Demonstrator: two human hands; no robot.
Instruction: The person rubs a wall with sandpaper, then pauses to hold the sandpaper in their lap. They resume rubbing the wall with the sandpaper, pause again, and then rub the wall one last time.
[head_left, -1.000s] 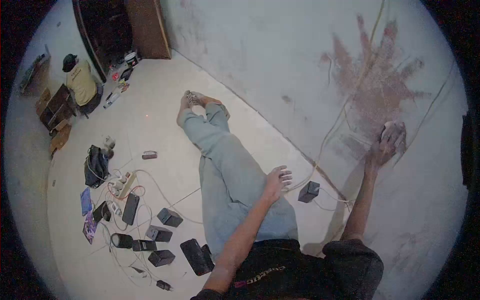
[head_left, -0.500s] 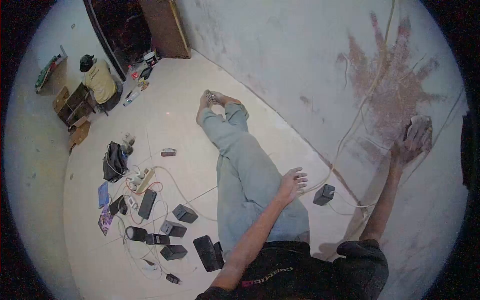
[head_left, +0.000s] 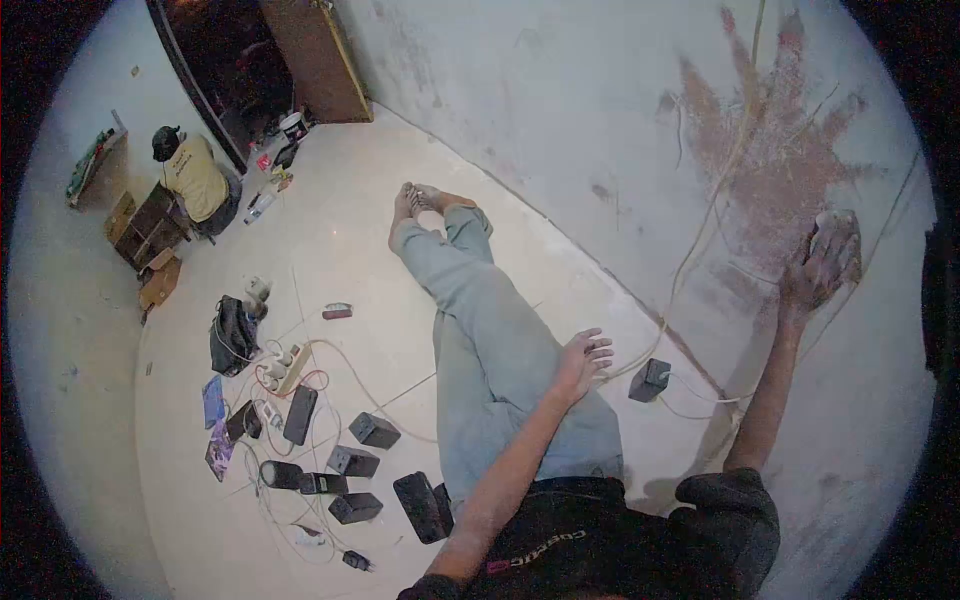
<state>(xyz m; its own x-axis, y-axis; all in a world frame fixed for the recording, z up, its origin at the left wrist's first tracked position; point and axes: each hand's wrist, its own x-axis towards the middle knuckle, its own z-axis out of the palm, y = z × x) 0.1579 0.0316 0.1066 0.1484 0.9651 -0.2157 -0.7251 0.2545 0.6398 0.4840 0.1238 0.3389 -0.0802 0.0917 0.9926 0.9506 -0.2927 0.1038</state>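
Against the grey wall [head_left: 640, 130], my right hand [head_left: 822, 268] is closed on a dusty, pale flat pad [head_left: 830, 222]. Only its edge shows past my fingers, so its exact kind is hidden. Just above and left of that hand is a scuffed, reddish-brown patch [head_left: 775, 190] with several pointed arms. My left hand [head_left: 580, 365] lies on my thigh in grey-green trousers [head_left: 500, 330], its fingers apart and nothing in them. A pale cable [head_left: 690, 255] runs down the wall past the patch.
Beside my hip sits a black box-shaped adapter [head_left: 650, 380] with a white cable. Left of my legs lie several black blocks [head_left: 355, 461], a power strip [head_left: 290, 370], tangled cables and a black bag [head_left: 234, 335]. A person [head_left: 198, 180] crouches at the far left near a doorway.
My view has shifted slightly, moving the wall patch up and left in the picture. My right hand has moved slightly on the wall. My left hand stays on my thigh.
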